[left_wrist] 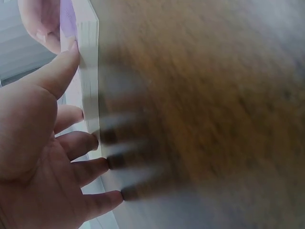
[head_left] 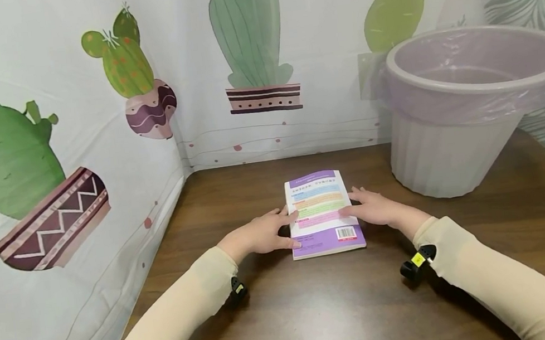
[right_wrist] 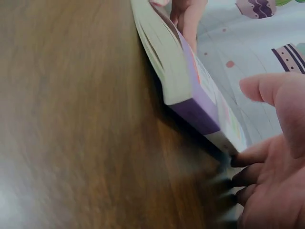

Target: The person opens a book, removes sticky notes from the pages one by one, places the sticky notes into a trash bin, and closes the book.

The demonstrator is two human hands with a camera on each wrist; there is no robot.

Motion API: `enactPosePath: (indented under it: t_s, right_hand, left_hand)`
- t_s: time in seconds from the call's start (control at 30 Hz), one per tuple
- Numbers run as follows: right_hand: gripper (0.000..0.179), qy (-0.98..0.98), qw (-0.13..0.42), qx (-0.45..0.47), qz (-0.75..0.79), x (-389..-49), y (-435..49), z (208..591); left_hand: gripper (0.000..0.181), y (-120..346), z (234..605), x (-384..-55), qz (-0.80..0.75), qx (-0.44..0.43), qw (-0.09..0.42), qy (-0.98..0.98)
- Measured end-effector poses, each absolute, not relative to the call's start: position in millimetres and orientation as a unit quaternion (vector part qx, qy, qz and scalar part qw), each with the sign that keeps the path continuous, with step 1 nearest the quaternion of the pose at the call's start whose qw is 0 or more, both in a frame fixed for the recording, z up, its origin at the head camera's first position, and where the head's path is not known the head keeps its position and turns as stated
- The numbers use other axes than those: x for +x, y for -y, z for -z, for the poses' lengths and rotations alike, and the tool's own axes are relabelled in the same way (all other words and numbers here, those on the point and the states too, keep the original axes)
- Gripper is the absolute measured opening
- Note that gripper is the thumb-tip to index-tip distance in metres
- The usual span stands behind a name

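Observation:
A paperback book point(head_left: 320, 204) with a purple and white cover lies flat on the brown table, barcode side up. At its left edge my left hand point(head_left: 267, 232) has its thumb on the lower corner of the cover. The left fingers are spread along the page edges point(left_wrist: 88, 71), fingertips down near the table. My right hand point(head_left: 374, 207) is at the opposite side, its fingers extended beside the purple and white spine point(right_wrist: 200, 114). In the right wrist view the right thumb point(right_wrist: 259, 88) stands raised off the cover.
A large pale bin point(head_left: 443, 145) lined with a clear bag stands at the back right of the table point(head_left: 309, 311). Behind the table hangs a white cloth point(head_left: 189, 61) printed with cacti. Both wrists carry black camera straps point(head_left: 416, 261).

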State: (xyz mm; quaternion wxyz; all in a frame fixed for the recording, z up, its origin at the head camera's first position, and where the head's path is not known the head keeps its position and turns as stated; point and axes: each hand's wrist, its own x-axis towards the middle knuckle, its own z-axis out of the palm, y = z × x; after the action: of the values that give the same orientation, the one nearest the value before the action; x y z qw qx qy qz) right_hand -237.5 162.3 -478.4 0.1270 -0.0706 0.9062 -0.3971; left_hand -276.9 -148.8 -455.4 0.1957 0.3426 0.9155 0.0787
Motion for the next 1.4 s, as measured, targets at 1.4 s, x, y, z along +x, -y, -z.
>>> enactPosePath:
  t_s: [1.4]
  right_hand:
    - [0.090,-0.807,0.088,-0.032,0.583,-251,-195,434]
  left_hand:
    - [0.075,156,457,-292,-0.219,0.321,0.130,-0.912]
